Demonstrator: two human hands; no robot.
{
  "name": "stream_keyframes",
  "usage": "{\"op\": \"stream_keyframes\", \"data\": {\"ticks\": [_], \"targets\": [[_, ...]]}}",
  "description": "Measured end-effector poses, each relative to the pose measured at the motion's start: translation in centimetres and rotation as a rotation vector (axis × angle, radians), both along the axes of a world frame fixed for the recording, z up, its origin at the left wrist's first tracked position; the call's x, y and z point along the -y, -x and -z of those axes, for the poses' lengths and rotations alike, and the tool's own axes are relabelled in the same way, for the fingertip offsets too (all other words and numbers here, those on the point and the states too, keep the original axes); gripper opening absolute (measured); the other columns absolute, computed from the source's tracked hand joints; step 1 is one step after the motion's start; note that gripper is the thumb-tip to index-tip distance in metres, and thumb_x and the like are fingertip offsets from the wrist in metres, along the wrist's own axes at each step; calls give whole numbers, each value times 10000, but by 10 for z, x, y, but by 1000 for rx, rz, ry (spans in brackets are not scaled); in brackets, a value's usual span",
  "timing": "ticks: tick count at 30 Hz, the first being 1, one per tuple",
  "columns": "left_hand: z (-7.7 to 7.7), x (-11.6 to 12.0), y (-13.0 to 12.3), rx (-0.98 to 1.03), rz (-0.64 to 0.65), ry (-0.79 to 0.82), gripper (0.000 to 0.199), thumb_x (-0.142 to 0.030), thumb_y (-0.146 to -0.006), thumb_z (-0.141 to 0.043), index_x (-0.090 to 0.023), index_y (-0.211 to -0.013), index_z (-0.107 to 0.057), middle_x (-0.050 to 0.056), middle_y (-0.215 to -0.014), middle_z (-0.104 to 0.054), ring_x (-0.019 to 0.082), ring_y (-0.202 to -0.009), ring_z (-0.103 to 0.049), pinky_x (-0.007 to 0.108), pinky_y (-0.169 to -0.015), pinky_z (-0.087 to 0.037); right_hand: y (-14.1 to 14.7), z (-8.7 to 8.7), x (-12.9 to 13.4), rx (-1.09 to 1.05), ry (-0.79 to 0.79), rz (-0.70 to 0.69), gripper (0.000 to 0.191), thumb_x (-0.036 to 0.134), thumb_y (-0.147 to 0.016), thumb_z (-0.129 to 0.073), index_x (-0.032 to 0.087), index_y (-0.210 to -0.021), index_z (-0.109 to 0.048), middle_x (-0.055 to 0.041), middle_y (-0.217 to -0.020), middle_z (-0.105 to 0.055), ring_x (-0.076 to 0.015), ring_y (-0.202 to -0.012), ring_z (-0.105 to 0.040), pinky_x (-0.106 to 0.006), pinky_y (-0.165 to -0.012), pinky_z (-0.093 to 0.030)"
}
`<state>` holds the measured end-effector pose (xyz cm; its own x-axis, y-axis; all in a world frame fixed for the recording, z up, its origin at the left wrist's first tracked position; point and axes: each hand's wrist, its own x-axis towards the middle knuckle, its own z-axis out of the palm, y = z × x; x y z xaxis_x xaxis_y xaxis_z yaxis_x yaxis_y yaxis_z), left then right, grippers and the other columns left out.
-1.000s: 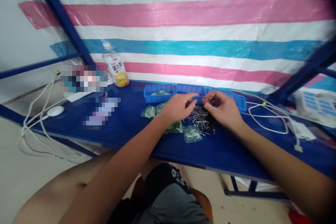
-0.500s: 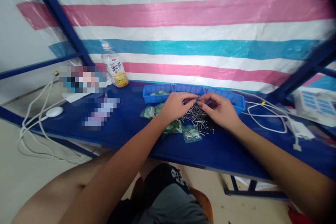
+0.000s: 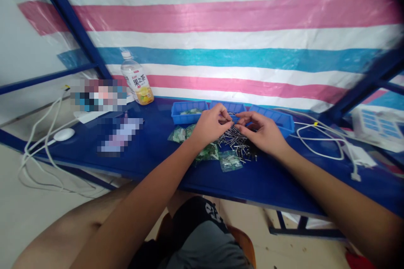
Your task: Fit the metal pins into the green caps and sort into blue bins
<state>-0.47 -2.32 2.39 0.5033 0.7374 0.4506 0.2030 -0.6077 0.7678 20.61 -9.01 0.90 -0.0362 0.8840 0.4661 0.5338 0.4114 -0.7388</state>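
My left hand (image 3: 212, 124) is held over the left side of a pile of thin metal pins (image 3: 235, 139) that look like nails or rivets. Its thumb and fingers are pinched together. Facing it from the right, my right hand (image 3: 262, 131) has its thumb and fingertips closed in a pinch too. The two sets of fingertips almost meet above the pile; whatever small piece is between them I cannot make out. Small green-tinted clear packets (image 3: 230, 161) with pale pieces inside lie at the pile's front and left, partly under my left wrist.
Behind my hands stand a left blue bin (image 3: 177, 117) with a packet inside, a middle blue bin (image 3: 217, 104) and a right blue bin (image 3: 285, 122). A drink bottle (image 3: 139, 84), a white mouse (image 3: 65, 134) and white cables (image 3: 318, 138) lie farther out on the blue table (image 3: 151, 143).
My left fingers have curled and drawn back slightly from the right ones, opening a small gap. My right hand has shifted only slightly.
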Motion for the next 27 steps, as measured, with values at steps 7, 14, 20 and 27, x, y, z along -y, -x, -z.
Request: {"op": "stream_keyframes", "data": {"ticks": [7,14,20,27], "targets": [[-1,-2,1,-10,21,-91,143,-213,-887,-732,-239,-948,-606,40,-982,-783,193,-902,-748,364,-824,-623,-3,-2,1,118,-5,74,229,480,-968,-721,275,-1029,-801,-54,-994,-811,-243,-846,-725,-409,-755,-570],[-3,0,0,35,57,-74,149,-228,-910,-728,-241,-1034,-645,68,-1073,-787,219,-1007,-755,404,-932,-648,-3,-4,1,205,-8,46,257,498,-979,-683,272,-996,-806,-54,-954,-801,-237,-770,-694,-406,-722,-537],[-1,-4,0,22,43,-75,335,-257,-934,-730,-225,-1255,-637,101,-1194,-794,220,-1000,-775,392,-925,-645,-5,-2,-4,148,44,57,294,526,-991,-664,260,-1027,-785,-58,-957,-800,-248,-824,-693,-417,-764,-534],[10,-9,3,-386,39,-280,257,-342,-991,-632,-206,-1178,-744,115,-1248,-783,293,-1181,-723,477,-1054,-561,-11,-1,-19,-163,140,96,463,706,-939,-685,246,-941,-733,-37,-797,-726,-184,-644,-591,-342,-614,-474]]}}
